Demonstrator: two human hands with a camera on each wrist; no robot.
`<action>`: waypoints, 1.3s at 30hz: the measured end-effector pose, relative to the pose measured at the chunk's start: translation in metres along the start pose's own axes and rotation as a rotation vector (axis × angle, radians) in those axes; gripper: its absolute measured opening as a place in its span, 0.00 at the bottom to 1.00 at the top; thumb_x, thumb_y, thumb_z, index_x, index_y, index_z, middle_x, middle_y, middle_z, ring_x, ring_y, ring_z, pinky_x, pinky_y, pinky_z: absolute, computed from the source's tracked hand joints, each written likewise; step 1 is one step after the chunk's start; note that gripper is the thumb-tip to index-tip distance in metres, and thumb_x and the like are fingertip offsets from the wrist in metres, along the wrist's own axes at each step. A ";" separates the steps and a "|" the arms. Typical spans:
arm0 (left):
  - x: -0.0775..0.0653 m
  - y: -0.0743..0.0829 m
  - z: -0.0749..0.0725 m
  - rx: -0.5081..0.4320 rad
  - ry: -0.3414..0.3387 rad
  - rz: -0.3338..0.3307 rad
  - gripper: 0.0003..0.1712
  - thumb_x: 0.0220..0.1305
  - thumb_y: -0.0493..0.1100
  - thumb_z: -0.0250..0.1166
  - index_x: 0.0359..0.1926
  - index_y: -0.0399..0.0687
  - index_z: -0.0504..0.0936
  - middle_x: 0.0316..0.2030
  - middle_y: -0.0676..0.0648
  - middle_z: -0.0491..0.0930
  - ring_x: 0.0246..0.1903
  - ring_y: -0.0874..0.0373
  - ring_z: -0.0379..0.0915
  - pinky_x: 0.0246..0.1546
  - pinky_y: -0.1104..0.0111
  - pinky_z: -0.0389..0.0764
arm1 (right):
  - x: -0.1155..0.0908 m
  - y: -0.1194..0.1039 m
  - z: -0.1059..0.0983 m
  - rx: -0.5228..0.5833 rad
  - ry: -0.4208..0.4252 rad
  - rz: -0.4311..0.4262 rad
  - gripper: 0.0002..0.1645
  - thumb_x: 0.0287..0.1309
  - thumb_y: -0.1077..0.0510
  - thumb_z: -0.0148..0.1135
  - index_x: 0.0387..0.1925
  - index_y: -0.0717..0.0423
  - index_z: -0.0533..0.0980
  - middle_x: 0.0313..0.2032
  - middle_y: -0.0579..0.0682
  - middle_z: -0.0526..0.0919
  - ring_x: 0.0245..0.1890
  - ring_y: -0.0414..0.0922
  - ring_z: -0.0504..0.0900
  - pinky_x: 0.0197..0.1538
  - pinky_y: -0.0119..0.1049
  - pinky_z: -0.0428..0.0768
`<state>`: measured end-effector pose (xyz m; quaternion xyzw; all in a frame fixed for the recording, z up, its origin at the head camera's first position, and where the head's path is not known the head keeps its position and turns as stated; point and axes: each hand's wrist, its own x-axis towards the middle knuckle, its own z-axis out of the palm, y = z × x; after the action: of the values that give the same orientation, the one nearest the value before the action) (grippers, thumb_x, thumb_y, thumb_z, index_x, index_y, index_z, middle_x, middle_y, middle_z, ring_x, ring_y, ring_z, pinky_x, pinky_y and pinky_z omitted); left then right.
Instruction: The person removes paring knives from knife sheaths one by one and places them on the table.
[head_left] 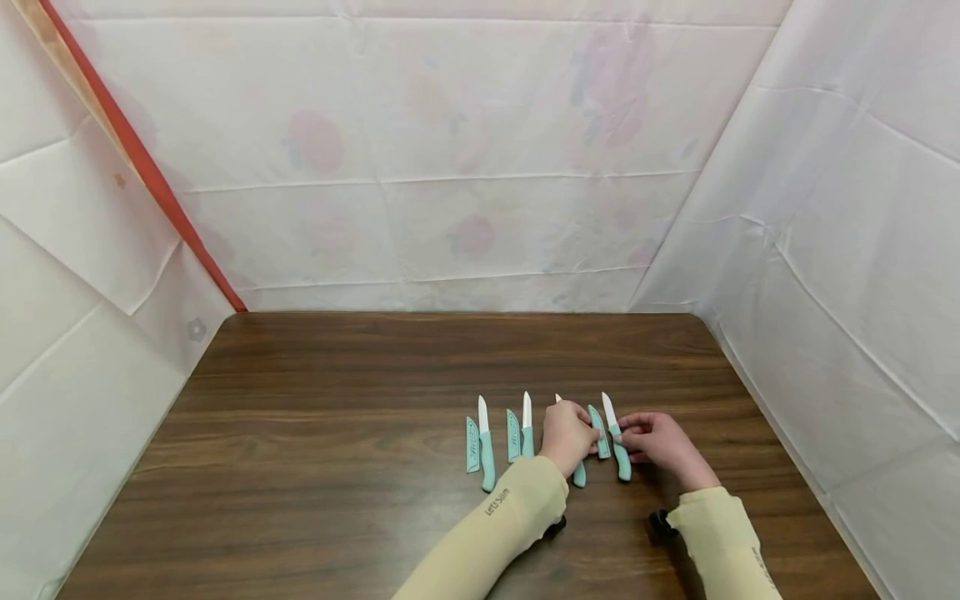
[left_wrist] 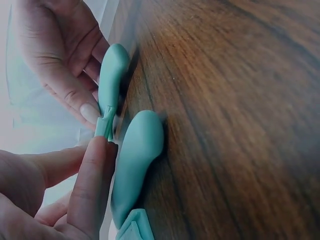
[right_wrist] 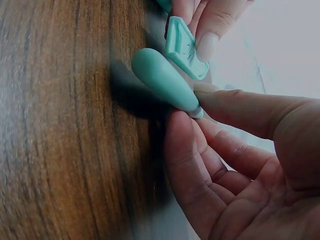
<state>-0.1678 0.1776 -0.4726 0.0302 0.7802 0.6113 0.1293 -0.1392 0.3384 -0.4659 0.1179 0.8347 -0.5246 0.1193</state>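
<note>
My left hand [head_left: 567, 433] pinches a mint-green knife sheath [right_wrist: 186, 50] between thumb and finger. Just right of it, my right hand [head_left: 666, 443] grips a small paring knife [head_left: 621, 454] with a white blade and mint handle, its thumb and fingers at the front of the handle [right_wrist: 162, 77]. The blade points away from me, and the held sheath [head_left: 599, 432] lies alongside it. Beneath my left wrist in the head view, another paring knife [head_left: 580, 476] shows its handle end and white tip; its middle is hidden by the hand.
Further left on the brown wooden table [head_left: 315, 467] lie two more paring knives, one outermost [head_left: 487, 461] and one nearer my left hand [head_left: 527, 437]. Each has a mint sheath, the outer [head_left: 472, 446] and the inner [head_left: 513, 435], at its left. White sheeting [head_left: 450, 233] encloses the table's back and sides.
</note>
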 end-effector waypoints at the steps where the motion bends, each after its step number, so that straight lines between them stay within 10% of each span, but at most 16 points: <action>1: 0.000 0.000 0.000 0.000 0.001 0.003 0.08 0.42 0.28 0.69 0.27 0.35 0.79 0.15 0.51 0.73 0.12 0.60 0.73 0.14 0.73 0.75 | 0.000 0.000 0.000 -0.005 0.002 0.000 0.19 0.52 0.65 0.59 0.47 0.70 0.70 0.33 0.56 0.78 0.30 0.45 0.78 0.31 0.41 0.79; 39: -0.001 -0.001 0.003 0.178 0.058 0.104 0.10 0.38 0.29 0.71 0.22 0.37 0.76 0.10 0.53 0.69 0.05 0.67 0.66 0.09 0.76 0.69 | 0.000 -0.005 0.008 -0.124 0.088 -0.042 0.16 0.49 0.67 0.60 0.42 0.70 0.73 0.27 0.55 0.77 0.26 0.46 0.77 0.28 0.40 0.79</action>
<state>-0.1662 0.1798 -0.4738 0.0643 0.8322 0.5461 0.0718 -0.1401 0.3291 -0.4653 0.1158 0.8722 -0.4687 0.0783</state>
